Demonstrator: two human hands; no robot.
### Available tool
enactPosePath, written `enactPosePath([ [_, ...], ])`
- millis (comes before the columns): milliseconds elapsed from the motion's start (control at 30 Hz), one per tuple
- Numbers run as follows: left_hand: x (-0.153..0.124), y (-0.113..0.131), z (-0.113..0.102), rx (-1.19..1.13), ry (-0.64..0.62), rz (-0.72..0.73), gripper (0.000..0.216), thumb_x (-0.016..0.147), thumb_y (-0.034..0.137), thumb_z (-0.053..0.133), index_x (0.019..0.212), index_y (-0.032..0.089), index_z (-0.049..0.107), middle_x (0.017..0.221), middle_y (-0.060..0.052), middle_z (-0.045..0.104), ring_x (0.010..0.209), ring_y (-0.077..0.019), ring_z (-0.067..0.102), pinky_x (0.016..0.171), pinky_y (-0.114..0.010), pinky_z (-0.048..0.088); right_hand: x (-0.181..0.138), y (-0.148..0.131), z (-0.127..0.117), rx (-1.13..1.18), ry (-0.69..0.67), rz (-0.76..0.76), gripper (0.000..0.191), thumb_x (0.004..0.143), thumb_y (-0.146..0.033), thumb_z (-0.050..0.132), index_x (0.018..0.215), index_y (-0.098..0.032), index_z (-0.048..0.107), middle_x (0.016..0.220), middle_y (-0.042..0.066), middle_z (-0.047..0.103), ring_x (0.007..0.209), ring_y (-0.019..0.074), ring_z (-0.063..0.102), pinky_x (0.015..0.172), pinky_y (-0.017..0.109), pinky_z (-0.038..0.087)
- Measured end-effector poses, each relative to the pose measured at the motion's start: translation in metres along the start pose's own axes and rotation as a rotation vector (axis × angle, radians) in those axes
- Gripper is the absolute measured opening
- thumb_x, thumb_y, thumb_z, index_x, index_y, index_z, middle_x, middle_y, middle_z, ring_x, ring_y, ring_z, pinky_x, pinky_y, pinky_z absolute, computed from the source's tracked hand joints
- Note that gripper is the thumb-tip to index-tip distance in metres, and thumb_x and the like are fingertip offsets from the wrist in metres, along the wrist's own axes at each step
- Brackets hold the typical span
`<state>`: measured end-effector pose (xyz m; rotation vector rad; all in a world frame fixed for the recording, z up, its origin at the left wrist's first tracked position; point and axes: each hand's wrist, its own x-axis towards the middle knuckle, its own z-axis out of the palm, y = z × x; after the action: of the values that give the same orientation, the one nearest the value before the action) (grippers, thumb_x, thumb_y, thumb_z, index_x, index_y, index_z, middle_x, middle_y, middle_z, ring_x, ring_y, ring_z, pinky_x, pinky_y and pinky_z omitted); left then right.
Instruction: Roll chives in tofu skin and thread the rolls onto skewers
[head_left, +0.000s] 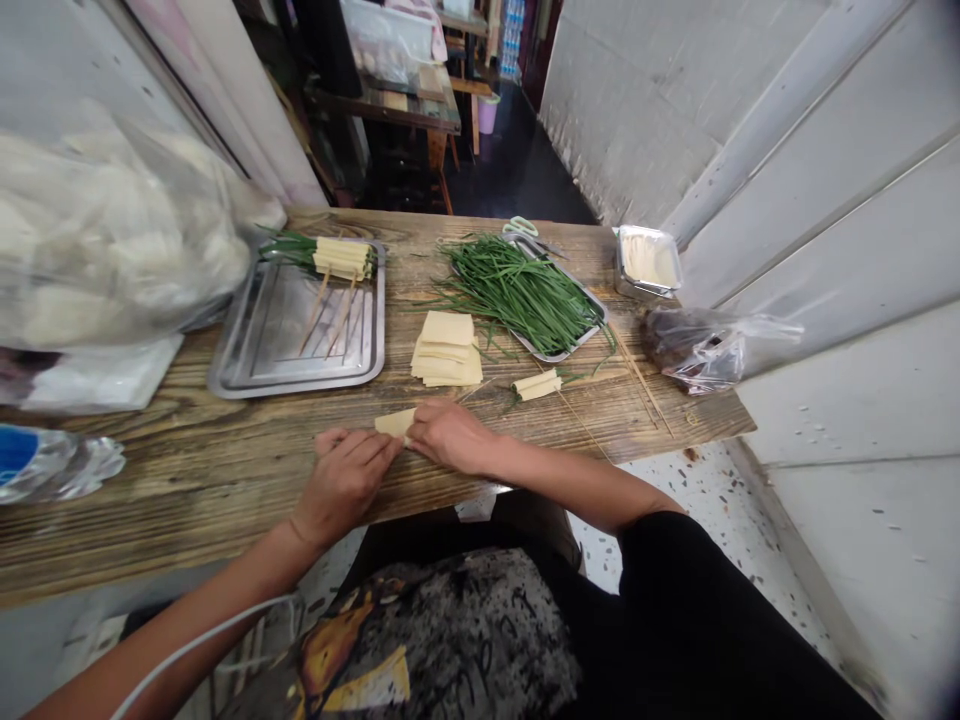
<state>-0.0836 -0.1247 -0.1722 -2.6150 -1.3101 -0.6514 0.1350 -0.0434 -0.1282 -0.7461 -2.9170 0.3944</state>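
Observation:
My left hand (343,480) and my right hand (448,436) meet at the near edge of the wooden table (225,470), both pressed on a pale tofu-skin sheet (395,422) that pokes out between their fingers. The fingers of both hands curl down onto it. Just beyond lies a stack of the same pale sheets (447,349). A finished roll with green chives sticking out (537,384) rests to the right of my right hand.
A steel tray (262,340) at the left holds skewered rolls (343,258). Another tray (555,352) carries loose chives (517,290), with scissors (523,228) behind. A small steel box (649,260), plastic bags (697,345), loose skewers (645,385) and a water bottle (52,465) sit around.

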Motion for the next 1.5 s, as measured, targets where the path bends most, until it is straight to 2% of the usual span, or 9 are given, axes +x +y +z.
enactPosePath([
  [167, 0.001, -0.002, 0.003, -0.077, -0.039, -0.06, 0.03, 0.103, 0.018, 0.046, 0.112, 0.024, 0.075, 0.102, -0.008, 0.08, 0.097, -0.0257, 0.07, 0.09, -0.045, 0.041, -0.011, -0.014, 0.007, -0.086, 0.098, 0.008, 0.026, 0.114, -0.024, 0.049, 0.101, -0.018, 0.071, 0.096, 0.006, 0.069, 0.098, 0.0214, 0.058, 0.09, 0.033, 0.046],
  [300, 0.007, -0.002, -0.003, -0.06, -0.075, -0.058, 0.029, 0.105, 0.019, 0.047, 0.108, 0.024, 0.075, 0.098, -0.007, 0.079, 0.093, -0.0254, 0.069, 0.089, -0.045, 0.039, -0.011, -0.015, 0.013, -0.006, 0.103, 0.092, 0.027, 0.114, -0.026, 0.049, 0.095, -0.019, 0.067, 0.091, 0.004, 0.064, 0.091, 0.019, 0.057, 0.087, 0.029, 0.047],
  [433, 0.015, 0.0, -0.014, 0.029, -0.122, 0.01, 0.026, 0.106, 0.017, 0.048, 0.11, 0.023, 0.073, 0.099, -0.007, 0.079, 0.093, -0.0246, 0.068, 0.085, -0.044, 0.037, -0.009, -0.011, 0.012, 0.034, 0.059, 0.08, 0.026, 0.115, -0.027, 0.048, 0.096, -0.019, 0.065, 0.092, 0.003, 0.063, 0.093, 0.0183, 0.057, 0.088, 0.028, 0.045],
  [533, 0.017, 0.008, -0.017, 0.115, -0.074, 0.046, 0.028, 0.105, 0.012, 0.046, 0.112, 0.019, 0.072, 0.1, -0.009, 0.079, 0.093, -0.0253, 0.069, 0.084, -0.044, 0.037, -0.007, -0.006, 0.006, 0.026, 0.032, 0.057, 0.027, 0.115, -0.028, 0.047, 0.099, -0.018, 0.066, 0.095, 0.004, 0.064, 0.095, 0.0185, 0.056, 0.087, 0.029, 0.044],
  [667, 0.011, 0.018, -0.014, 0.213, 0.005, 0.036, 0.027, 0.105, 0.012, 0.047, 0.118, 0.016, 0.071, 0.108, -0.014, 0.079, 0.1, -0.0265, 0.069, 0.087, -0.043, 0.039, -0.002, 0.003, -0.001, -0.036, -0.024, -0.075, 0.033, 0.116, -0.028, 0.045, 0.098, -0.016, 0.07, 0.098, 0.006, 0.067, 0.097, 0.0202, 0.055, 0.084, 0.031, 0.042],
  [933, 0.004, 0.015, -0.008, 0.163, 0.063, 0.058, 0.029, 0.104, 0.009, 0.047, 0.12, 0.017, 0.071, 0.109, -0.012, 0.08, 0.101, -0.0261, 0.07, 0.086, -0.043, 0.038, 0.006, 0.015, 0.0, -0.056, -0.046, -0.172, 0.036, 0.115, -0.027, 0.046, 0.095, -0.015, 0.073, 0.098, 0.007, 0.069, 0.096, 0.0206, 0.054, 0.081, 0.032, 0.04],
  [1100, 0.01, 0.005, -0.008, 0.113, 0.029, 0.085, 0.031, 0.104, 0.01, 0.045, 0.116, 0.015, 0.073, 0.102, -0.013, 0.079, 0.096, -0.0266, 0.07, 0.087, -0.043, 0.039, -0.005, 0.007, 0.01, -0.069, 0.049, -0.065, 0.031, 0.115, -0.027, 0.047, 0.101, -0.015, 0.072, 0.1, 0.008, 0.068, 0.099, 0.0206, 0.057, 0.086, 0.032, 0.047],
  [1300, 0.014, -0.006, -0.008, 0.051, -0.132, 0.044, 0.032, 0.102, 0.01, 0.047, 0.118, 0.019, 0.074, 0.101, -0.009, 0.079, 0.093, -0.0254, 0.068, 0.087, -0.044, 0.038, -0.034, -0.022, 0.033, -0.168, 0.233, 0.079, 0.027, 0.113, -0.019, 0.045, 0.129, -0.018, 0.066, 0.129, 0.01, 0.07, 0.12, 0.0223, 0.06, 0.102, 0.036, 0.052],
  [1500, 0.014, 0.002, -0.006, 0.029, -0.17, -0.091, 0.035, 0.099, 0.01, 0.047, 0.118, 0.018, 0.074, 0.098, -0.011, 0.075, 0.094, -0.028, 0.066, 0.089, -0.045, 0.04, -0.031, -0.029, 0.038, -0.197, 0.221, 0.09, 0.027, 0.113, -0.025, 0.048, 0.129, -0.014, 0.067, 0.13, 0.014, 0.069, 0.123, 0.0237, 0.061, 0.109, 0.037, 0.052],
])
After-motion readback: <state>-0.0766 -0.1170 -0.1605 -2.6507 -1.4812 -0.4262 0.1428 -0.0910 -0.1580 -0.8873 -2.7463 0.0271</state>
